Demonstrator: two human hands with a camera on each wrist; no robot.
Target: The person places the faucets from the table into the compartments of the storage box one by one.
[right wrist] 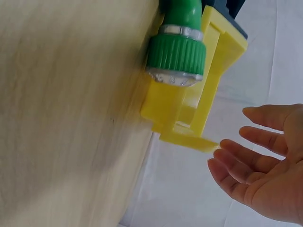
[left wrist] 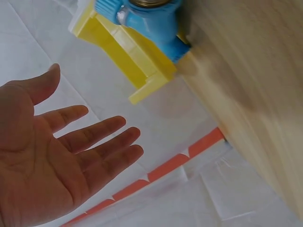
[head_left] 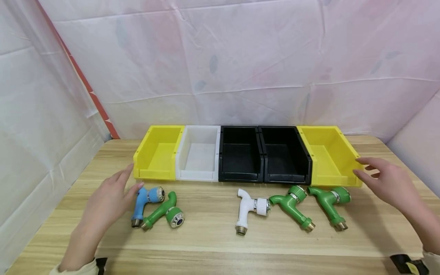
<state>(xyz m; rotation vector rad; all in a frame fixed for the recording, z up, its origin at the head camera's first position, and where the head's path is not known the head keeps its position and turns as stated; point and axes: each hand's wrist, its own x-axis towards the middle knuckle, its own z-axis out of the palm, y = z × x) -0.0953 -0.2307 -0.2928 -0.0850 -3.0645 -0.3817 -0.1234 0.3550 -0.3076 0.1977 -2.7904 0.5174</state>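
My left hand (head_left: 109,200), fingers spread and holding nothing, is beside the left yellow bin (head_left: 154,173) and the blue tap (head_left: 140,204). Its bare palm shows in the left wrist view. A green tap (head_left: 159,214) with a round knob lies right of the blue one. On the other side, my right hand (head_left: 390,181) has its fingertips right at the outer wall of the right yellow bin (head_left: 337,179), fingers loosely bent around nothing. Below that bin lies a green tap (head_left: 328,204); another green tap (head_left: 290,206) and a white tap (head_left: 244,210) lie further left.
Between the yellow bins stand a white bin (head_left: 197,175) and two black bins (head_left: 241,177), side by side in one row. All sit on a wood-grain table (head_left: 213,238). A pale sheet (head_left: 247,53) hangs behind, and another covers the left side.
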